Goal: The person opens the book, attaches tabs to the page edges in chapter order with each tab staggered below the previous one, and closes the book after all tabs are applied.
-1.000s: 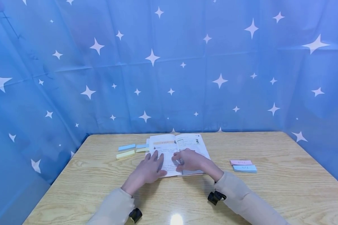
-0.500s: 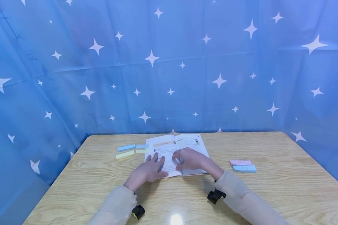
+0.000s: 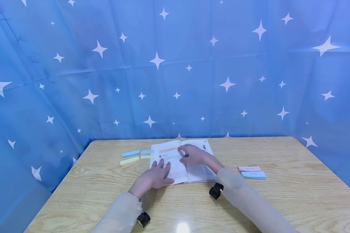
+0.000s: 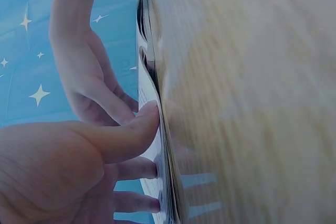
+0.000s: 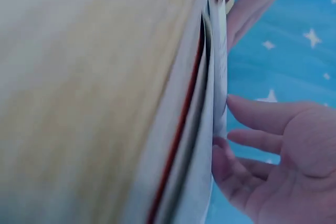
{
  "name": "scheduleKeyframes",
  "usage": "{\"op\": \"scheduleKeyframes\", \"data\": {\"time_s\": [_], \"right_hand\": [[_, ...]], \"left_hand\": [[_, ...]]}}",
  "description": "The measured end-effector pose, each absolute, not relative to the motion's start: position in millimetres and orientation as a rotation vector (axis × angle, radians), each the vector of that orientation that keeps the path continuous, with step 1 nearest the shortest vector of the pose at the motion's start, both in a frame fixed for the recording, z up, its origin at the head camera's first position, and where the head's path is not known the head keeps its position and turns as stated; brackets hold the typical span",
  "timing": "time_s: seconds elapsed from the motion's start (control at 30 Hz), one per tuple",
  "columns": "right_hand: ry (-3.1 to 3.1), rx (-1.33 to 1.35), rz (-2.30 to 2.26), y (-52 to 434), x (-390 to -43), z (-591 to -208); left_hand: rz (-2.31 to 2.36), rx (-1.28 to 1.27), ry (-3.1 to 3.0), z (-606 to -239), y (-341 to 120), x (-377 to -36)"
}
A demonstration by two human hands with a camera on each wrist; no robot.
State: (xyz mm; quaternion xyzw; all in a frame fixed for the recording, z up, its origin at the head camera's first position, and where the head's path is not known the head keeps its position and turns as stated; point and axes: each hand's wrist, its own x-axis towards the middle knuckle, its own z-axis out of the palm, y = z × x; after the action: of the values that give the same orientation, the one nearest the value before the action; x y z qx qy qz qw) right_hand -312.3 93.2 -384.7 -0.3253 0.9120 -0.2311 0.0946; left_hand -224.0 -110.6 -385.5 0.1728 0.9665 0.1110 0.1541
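Note:
A printed book [image 3: 198, 173] lies spread at the back of the table. My left hand [image 3: 154, 176] rests on its left page with the fingers spread; in the left wrist view the thumb [image 4: 139, 132] presses near the page's front edge. Over the middle fold is my right hand [image 3: 195, 155], fingers loosely bent, the tips at the page by the upper part of the fold. In the right wrist view its fingers [image 5: 254, 140] meet the page surface, and no page is pinched between thumb and fingers.
Blue sticky strips [image 3: 131, 153] and yellow ones [image 3: 129, 160] lie left of the book, with paler tabs [image 3: 147, 156] at its edge. Pink [image 3: 249, 168] and blue strips [image 3: 253, 175] lie to the right. A starry blue curtain [image 3: 192, 106] hangs behind the table [image 3: 84, 194].
My right hand has slid away from me along the fold, baring the lower right page. The left hand shifted slightly right at first, then stayed in place.

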Motion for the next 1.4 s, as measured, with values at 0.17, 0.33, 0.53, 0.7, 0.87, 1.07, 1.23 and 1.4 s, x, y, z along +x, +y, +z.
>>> {"op": "scheduleKeyframes", "data": {"time_s": [0.17,0.33,0.53,0.7,0.87,1.07,1.23,1.4], "right_hand": [[2.664,-0.88,-0.622,89,-329,-384],[2.627,-0.716,-0.546,86,-340,-385],[2.625,-0.642,-0.523,88,-346,-391],[2.642,-0.635,-0.489,86,-345,-390],[2.679,-0.625,-0.408,78,-341,-386],[2.696,-0.665,-0.303,72,-338,-384],[2.699,-0.699,-0.246,70,-333,-382],[2.703,-0.698,-0.204,73,-329,-382]], "left_hand": [[0.317,0.499,2.77,-385,-112,-224],[0.298,0.495,2.768,-385,-112,-225],[0.288,0.507,2.749,-384,-113,-224],[0.246,0.531,2.761,-381,-114,-225],[0.232,0.549,2.759,-380,-116,-226],[0.254,0.561,2.771,-381,-119,-228],[0.264,0.566,2.761,-379,-120,-227],[0.258,0.577,2.758,-377,-117,-225]]}}
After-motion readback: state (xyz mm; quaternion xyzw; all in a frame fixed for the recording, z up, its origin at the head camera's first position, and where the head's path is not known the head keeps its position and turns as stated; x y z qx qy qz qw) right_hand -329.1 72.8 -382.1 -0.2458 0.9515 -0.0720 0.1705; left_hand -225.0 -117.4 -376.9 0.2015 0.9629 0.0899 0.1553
